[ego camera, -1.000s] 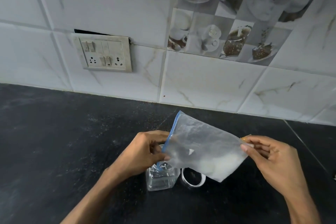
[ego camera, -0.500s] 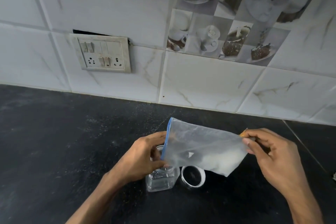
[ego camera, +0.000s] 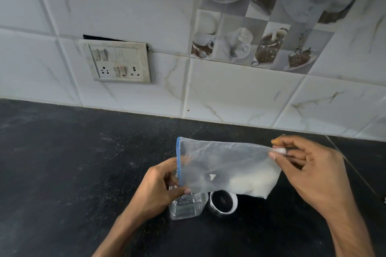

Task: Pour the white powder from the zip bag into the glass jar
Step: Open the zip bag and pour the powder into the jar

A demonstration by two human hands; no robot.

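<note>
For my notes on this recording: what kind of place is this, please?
Most likely a home kitchen. There is a dark stone countertop, a white tiled wall with coffee-cup picture tiles, and a switch and socket panel above the counter.

Home kitchen, black countertop (ego camera: 73, 162), tiled backsplash (ego camera: 240, 89)

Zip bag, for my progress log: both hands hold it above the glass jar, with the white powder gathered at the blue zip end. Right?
No. In the head view the white powder lies in the zip bag corner by the right hand, far from the blue zip end. That hand and the left hand do hold it above the glass jar.
</note>
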